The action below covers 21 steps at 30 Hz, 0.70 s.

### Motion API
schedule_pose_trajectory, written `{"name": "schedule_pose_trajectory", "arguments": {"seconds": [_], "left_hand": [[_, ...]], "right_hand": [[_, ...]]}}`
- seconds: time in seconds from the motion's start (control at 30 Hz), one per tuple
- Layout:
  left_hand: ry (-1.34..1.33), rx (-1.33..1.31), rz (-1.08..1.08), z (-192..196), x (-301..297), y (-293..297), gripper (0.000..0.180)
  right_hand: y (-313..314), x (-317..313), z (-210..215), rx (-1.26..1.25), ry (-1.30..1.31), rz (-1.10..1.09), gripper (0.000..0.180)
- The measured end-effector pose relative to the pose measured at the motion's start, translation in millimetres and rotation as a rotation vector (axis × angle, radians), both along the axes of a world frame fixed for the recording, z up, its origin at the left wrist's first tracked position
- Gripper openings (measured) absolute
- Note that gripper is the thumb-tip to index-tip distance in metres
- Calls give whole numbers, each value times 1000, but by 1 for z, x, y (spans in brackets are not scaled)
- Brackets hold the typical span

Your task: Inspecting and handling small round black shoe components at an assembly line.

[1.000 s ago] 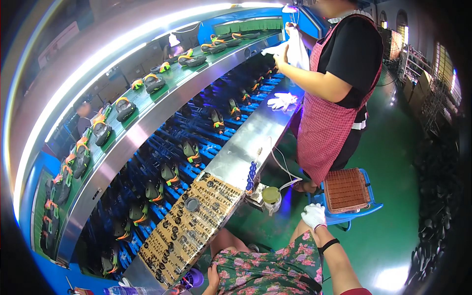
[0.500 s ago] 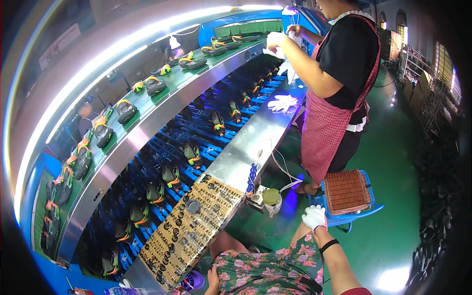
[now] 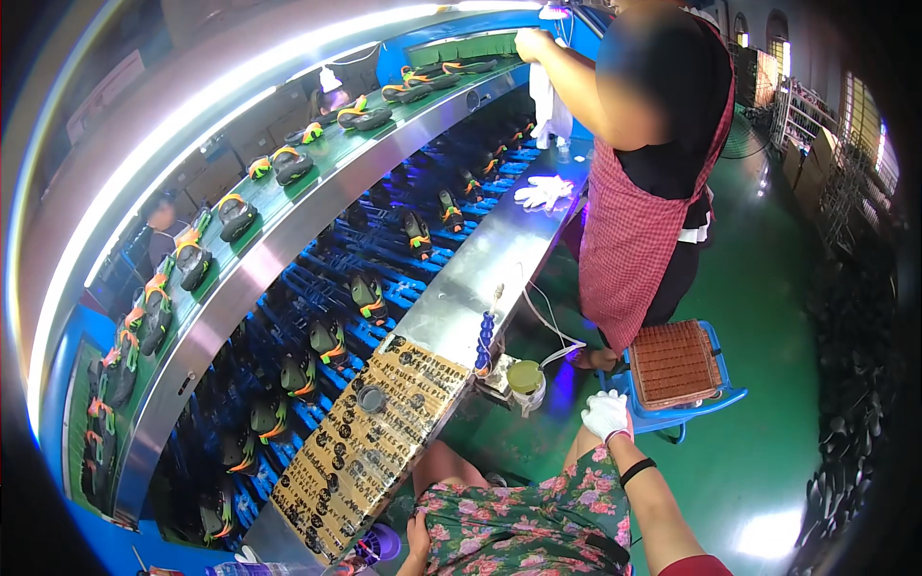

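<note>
My right hand (image 3: 606, 416), in a white glove, rests by my knee beside a blue stool (image 3: 663, 420). Its fingers are loosely bent and nothing shows in it. My left hand (image 3: 417, 540), bare, lies at the edge of my flowered skirt (image 3: 519, 523), its fingers laid along the cloth. A cardboard-covered stretch of bench (image 3: 327, 461) stands in front of me, with a small dark round cup (image 3: 371, 398) on it. Neither hand touches the bench.
A co-worker in a checked apron (image 3: 624, 240) stands ahead, holding up white cloth (image 3: 545, 101). White gloves (image 3: 544, 193) lie on the metal bench. Shoe parts (image 3: 368, 298) sit on blue racks and along a green conveyor (image 3: 259, 206). A green-lidded container (image 3: 524, 376) hangs beside the bench.
The co-worker's arms have shifted, and the white cloth now hangs down straighter. My right hand has moved slightly up and left in the view. My left hand stays on the skirt.
</note>
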<state>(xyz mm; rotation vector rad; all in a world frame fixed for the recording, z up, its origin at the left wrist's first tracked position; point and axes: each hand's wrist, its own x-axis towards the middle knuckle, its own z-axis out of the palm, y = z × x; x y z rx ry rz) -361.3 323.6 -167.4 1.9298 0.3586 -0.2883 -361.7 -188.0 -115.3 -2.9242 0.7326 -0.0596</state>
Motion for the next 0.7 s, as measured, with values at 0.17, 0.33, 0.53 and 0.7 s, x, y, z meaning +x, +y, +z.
{"name": "schedule_pose_trajectory", "arguments": {"seconds": [0.17, 0.33, 0.53, 0.7], "left_hand": [[71, -80, 45, -16, 2, 15, 60], [56, 110, -8, -11, 3, 4, 59], [68, 70, -16, 12, 3, -6, 60], [53, -47, 8, -37, 4, 27, 60]], "right_hand": [[-2, -1, 4, 64, 23, -18, 30], [6, 10, 5, 36, 18, 23, 31], [7, 10, 6, 22, 48, 19, 30], [-7, 0, 3, 59, 19, -11, 30]]}}
